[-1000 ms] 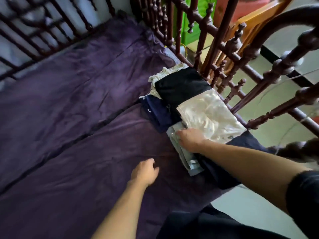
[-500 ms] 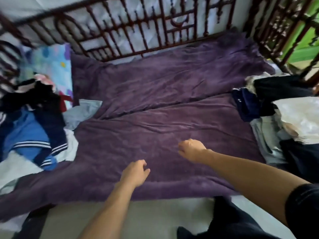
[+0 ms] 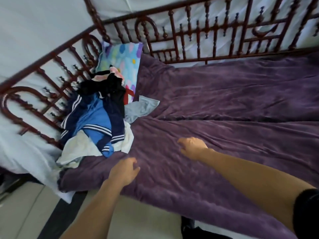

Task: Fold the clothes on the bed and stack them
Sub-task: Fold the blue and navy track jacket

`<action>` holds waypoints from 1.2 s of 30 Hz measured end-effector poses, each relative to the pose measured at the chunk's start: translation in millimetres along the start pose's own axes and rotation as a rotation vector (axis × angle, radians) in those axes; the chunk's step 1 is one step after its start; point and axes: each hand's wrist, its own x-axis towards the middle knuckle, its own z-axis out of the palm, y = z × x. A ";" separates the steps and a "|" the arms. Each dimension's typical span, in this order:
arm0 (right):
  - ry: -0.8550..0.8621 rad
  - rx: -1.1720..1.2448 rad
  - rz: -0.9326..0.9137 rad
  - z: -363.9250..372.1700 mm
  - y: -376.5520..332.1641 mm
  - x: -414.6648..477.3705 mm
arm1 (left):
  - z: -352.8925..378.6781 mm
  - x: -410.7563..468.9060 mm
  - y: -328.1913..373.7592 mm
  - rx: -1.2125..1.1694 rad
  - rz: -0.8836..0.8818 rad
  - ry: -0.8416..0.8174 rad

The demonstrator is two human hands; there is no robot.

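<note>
Both empty, left hand and right hand hang loosely curled over the purple blanket.

Bright patterned pillow propped in the corner against dark red railing — purple blanket spread alongside, pale floor below.

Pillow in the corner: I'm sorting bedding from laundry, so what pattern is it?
The pillow is light blue with pastel multicoloured spots; head view.
</note>
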 end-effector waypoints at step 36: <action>-0.069 0.077 0.138 87.6 -409.6 572.9 | -135.2 500.5 -509.4 -0.025 -0.109 0.175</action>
